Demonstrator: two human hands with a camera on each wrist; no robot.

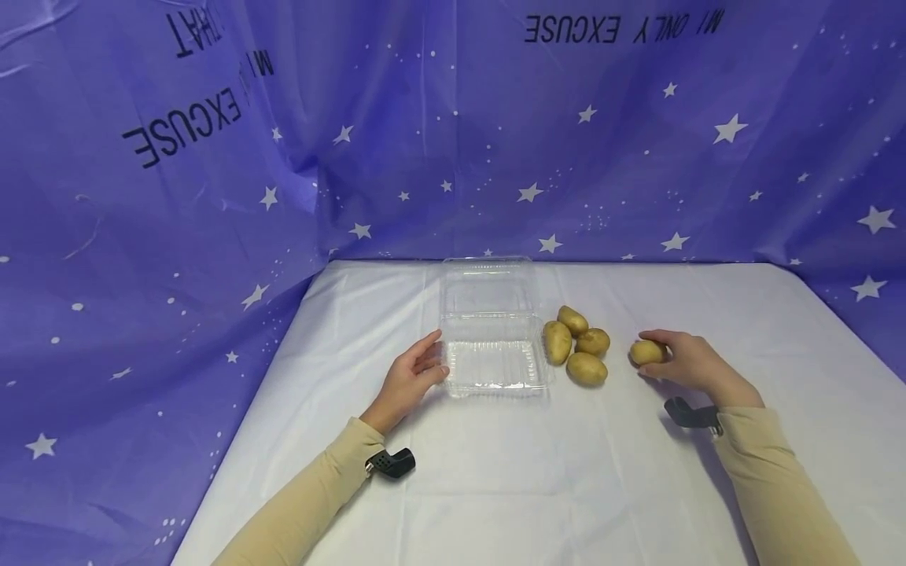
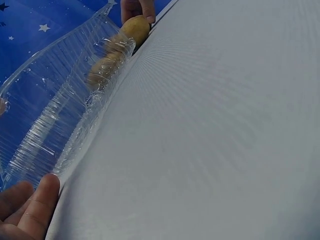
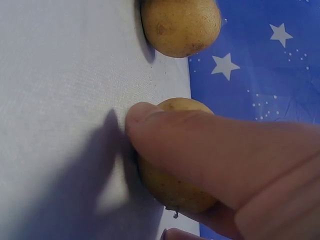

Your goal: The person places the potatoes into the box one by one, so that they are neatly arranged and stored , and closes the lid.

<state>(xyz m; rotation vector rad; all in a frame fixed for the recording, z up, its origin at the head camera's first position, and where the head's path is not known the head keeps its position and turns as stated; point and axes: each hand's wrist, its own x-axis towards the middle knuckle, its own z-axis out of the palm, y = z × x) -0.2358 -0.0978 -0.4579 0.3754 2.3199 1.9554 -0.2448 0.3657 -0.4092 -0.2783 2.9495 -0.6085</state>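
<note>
A clear plastic container lies with its lid folded back on the table. My left hand touches its left side, fingers relaxed and apart; the left wrist view shows those fingertips at the container's edge. Several potatoes stand grouped just right of the container. Farther right, my right hand pinches a single potato between thumb and fingers. In the right wrist view the thumb lies across this potato, while another potato is beyond it.
A white cloth covers the table. Behind and to the left hangs a purple-blue curtain with white stars and black lettering. Dark devices are strapped at both wrists.
</note>
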